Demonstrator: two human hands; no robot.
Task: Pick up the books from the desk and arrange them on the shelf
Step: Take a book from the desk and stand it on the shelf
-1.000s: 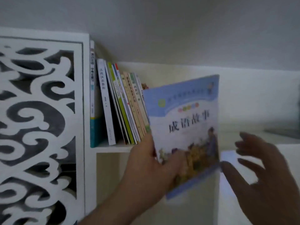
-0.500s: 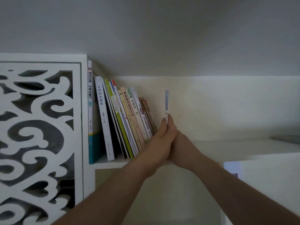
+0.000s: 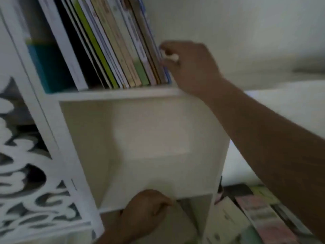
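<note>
Gone from the spine is our left hand [image 3: 146, 206], now low at the cubby's front edge, fingers loosely curled and holding nothing. Our right hand [image 3: 186, 66] stays up on the shelf [image 3: 114, 95], fingertips pressing the blue book [image 3: 166, 71] against the leaning row of books [image 3: 112, 55]; the grip itself we can't tell through the blur. More books [image 3: 260, 213] wait on the desk below. Let go too early and that slanted row may slide right and topple.

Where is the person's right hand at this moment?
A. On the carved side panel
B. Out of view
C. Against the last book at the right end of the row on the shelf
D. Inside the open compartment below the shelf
C: the right hand touches the blue-edged book ending the row on the shelf.
</note>
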